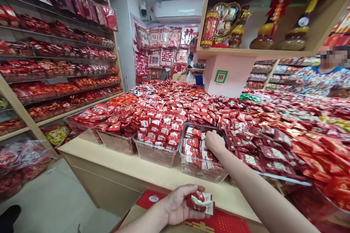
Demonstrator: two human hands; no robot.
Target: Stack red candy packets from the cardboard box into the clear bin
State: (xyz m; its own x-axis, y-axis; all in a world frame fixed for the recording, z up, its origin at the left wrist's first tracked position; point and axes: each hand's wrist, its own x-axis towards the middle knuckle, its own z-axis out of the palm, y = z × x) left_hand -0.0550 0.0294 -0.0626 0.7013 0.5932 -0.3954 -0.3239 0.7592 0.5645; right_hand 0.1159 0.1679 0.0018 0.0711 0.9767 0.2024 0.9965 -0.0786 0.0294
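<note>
My left hand point(178, 204) is palm up in front of the counter, its fingers curled round a few small red and white candy packets point(202, 202). Further forward, my right hand point(215, 142) reaches down into a clear plastic bin point(203, 173). Its fingers look bent, but their tips are out of sight, so what they hold is unclear. Red and white candy packets point(190, 142) lie in rows on the left side of that bin. Directly left stands another clear bin point(155, 156), heaped with neatly stacked red packets point(164, 131).
Maroon packets point(250, 160) fill the space right of my right hand. The wooden counter edge point(117, 162) runs between my hands. Below it is a red printed carton point(218, 224). Shelves point(64, 74) line the left; a cabinet point(265, 54) overhangs the right. Two people stand further back.
</note>
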